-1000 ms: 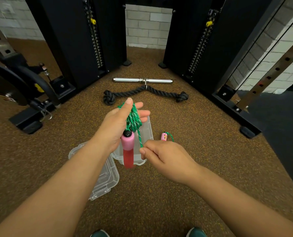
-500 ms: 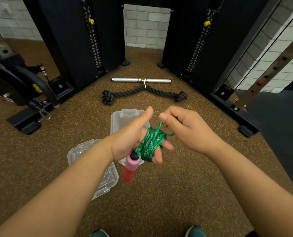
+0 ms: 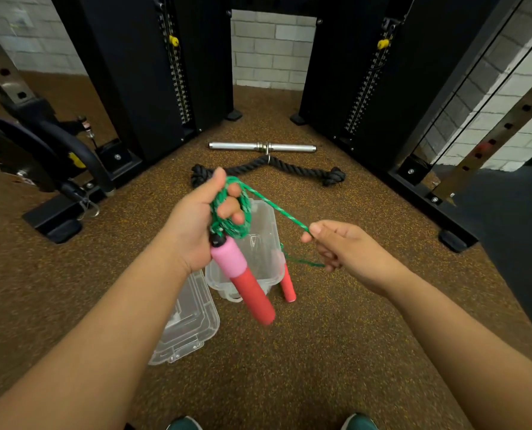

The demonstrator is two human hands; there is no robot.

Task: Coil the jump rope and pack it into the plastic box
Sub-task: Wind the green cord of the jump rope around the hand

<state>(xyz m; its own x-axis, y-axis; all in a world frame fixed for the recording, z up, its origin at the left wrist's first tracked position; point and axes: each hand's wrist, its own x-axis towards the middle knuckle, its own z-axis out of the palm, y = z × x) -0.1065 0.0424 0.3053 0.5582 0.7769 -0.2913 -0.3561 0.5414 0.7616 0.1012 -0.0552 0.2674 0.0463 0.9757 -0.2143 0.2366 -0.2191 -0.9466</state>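
Green jump rope half coiled above the open plastic box.

I saw its coils wrapped round my left hand, whose curled fingers held them, one pink-and-red handle hanging below; my right hand pinched the loose strand, pulled taut just beside the box.

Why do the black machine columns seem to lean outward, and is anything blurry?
Head view: the wide-angle lens bends the weight-stack columns and stretches the forearms at the edges. The left hand and the pink handle are slightly soft; the right hand is sharper. Lighting is even, no glare.
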